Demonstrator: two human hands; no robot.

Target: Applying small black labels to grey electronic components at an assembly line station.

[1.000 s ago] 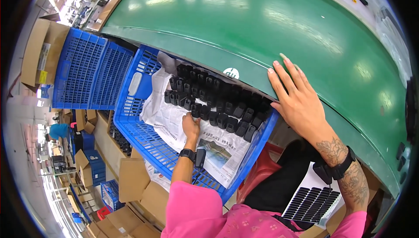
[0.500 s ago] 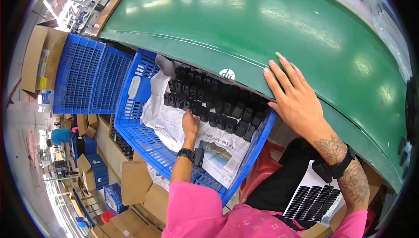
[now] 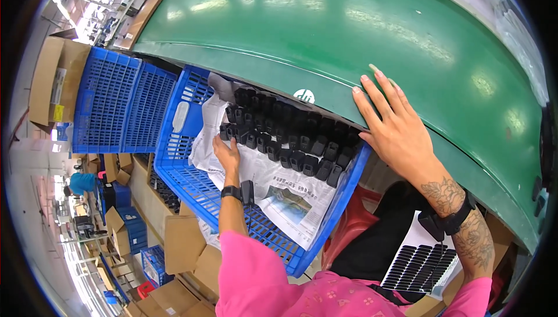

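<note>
Black parts, over twenty, in one blue crate, left hand alongside

Beside the table's near edge stood the crate, newspaper lying in it and devices in rows along its table side. The left hand was at the nearest row's left end, the right hand on the table's near edge.

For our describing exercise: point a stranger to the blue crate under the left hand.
Find the green table. At its near edge sits a blue crate, beneath the left hand. Unlike blue crates farther left, it shows newspaper lining and rows of small black pieces.
</note>
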